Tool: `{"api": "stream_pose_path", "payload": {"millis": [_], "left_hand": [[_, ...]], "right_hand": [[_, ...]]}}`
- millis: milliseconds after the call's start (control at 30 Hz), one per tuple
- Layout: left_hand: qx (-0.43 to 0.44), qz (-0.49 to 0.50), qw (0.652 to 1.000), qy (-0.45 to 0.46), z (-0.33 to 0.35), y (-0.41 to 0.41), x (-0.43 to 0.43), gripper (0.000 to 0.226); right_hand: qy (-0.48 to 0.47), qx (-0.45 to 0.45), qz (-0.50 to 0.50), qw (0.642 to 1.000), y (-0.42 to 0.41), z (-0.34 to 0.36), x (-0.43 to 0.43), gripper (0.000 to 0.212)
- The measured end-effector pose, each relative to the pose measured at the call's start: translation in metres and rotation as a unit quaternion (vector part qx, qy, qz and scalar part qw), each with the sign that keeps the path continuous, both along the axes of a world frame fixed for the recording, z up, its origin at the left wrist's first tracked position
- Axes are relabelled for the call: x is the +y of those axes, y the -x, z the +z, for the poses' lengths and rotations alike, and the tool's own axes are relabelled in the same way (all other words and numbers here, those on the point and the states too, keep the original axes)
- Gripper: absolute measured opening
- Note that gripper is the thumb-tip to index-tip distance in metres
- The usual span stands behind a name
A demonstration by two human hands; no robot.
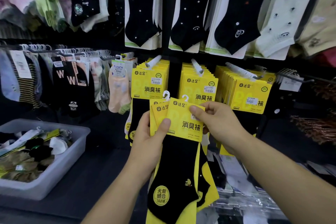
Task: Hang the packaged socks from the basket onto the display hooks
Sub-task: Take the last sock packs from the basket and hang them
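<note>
I hold a small fanned stack of yellow-carded black sock packs [183, 122] in front of the display, their white plastic hangers pointing up. My left hand [151, 140] grips the stack's left edge with the thumb across the front card. My right hand [218, 122] pinches the upper right corner of the front pack. Just behind them, three display hooks [197, 67] carry rows of matching yellow packs. The grey basket [60, 165] at lower left holds several more packaged socks.
A rail of assorted socks [60, 78] hangs at left and a peach pair [118, 89] beside the yellow packs. Black and cream dotted socks [185, 9] hang above. An empty wire hook [294, 78] juts out at right. Clear-wrapped goods [241, 187] lie below.
</note>
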State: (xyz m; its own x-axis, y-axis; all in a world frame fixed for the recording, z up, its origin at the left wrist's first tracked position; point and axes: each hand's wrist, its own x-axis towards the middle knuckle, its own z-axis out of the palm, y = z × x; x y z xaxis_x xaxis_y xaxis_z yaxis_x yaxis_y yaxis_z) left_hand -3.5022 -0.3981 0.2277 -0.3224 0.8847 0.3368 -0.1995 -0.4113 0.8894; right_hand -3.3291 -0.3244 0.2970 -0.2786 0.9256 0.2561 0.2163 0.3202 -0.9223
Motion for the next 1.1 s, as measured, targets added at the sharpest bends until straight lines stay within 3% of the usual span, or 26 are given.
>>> {"api": "stream_pose_path", "payload": {"millis": [167,267,500,567,733,833,1100], "left_hand": [[0.031,0.04,0.999,-0.004,-0.001,-0.004,0.006,0.022],[0.061,0.058,0.996,0.002,-0.002,0.0,0.008,0.024],[0.096,0.07,0.993,0.012,-0.001,0.016,0.007,0.027],[0.101,0.067,0.993,0.014,0.0,0.021,0.006,0.026],[0.114,0.062,0.991,0.015,-0.001,0.022,0.002,0.025],[0.12,0.063,0.991,0.014,-0.001,0.02,0.002,0.026],[0.119,0.071,0.99,0.008,-0.001,0.019,0.002,0.025]], "right_hand": [[-0.042,0.04,-0.072,0.996,-0.016,0.015,0.019,0.046],[-0.075,0.072,-0.103,0.989,-0.025,0.028,0.031,0.054],[-0.156,0.051,-0.143,0.976,-0.021,0.046,0.041,0.053],[-0.162,0.044,-0.135,0.977,-0.019,0.047,0.043,0.048],[-0.149,0.041,-0.097,0.983,-0.015,0.042,0.041,0.008],[-0.14,0.023,-0.085,0.986,-0.013,0.041,0.04,0.005],[-0.155,0.088,-0.121,0.976,-0.013,0.047,0.041,0.005]]}}
